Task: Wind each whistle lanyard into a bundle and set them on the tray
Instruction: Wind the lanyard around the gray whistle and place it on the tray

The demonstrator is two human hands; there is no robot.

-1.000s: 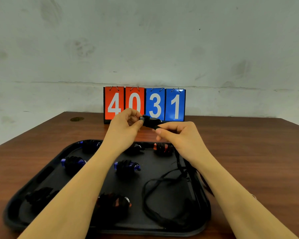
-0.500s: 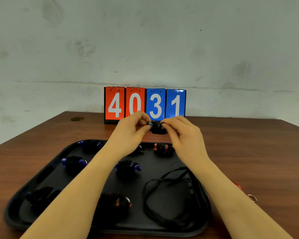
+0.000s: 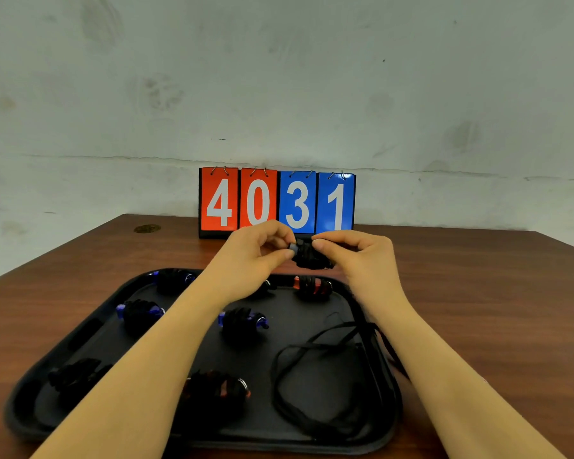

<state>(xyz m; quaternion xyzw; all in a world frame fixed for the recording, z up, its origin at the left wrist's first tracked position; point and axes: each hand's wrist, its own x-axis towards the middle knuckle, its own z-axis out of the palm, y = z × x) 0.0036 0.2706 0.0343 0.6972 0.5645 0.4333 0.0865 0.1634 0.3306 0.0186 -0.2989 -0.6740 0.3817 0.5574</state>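
**Winding in progress: whistle held above the tray's far edge**

Holding the partly wound whistle (image 3: 307,255) in mid-air, both hands work over the far rim of the black tray (image 3: 90,329). The left hand (image 3: 252,256) pinches the whistle's grey end between thumb and curled fingers. The right hand (image 3: 362,260) pinches the black lanyard wraps at the top of the bundle, fingers bent over it. Both forearms reach in from the near edge, across the tray.

Loose lanyard (image 3: 318,369) (black, the unwound length) lies in wide loops on the tray's right half; strands run up along the right rim toward the right wrist. Whether they join the held whistle cannot be seen, since the wrist hides the run.

Finished bundles on the tray:
- red-tipped bundle (image 3: 312,286) at the far right, just below the held whistle
- blue-tipped bundle (image 3: 242,321) near the centre
- blue-tipped bundle (image 3: 140,311) at the left
- blue-tipped bundle (image 3: 174,279) at the far left corner
- red bundle with a metal ring (image 3: 217,387) near the front
- all-black bundle (image 3: 73,374) at the front left
- one more, mostly hidden behind the left wrist

The tray sits on a brown wooden table (image 3: 478,309). A flip scoreboard (image 3: 276,202) stands at the table's far edge against the wall, reading 4 0 on red cards and 3 1 on blue.
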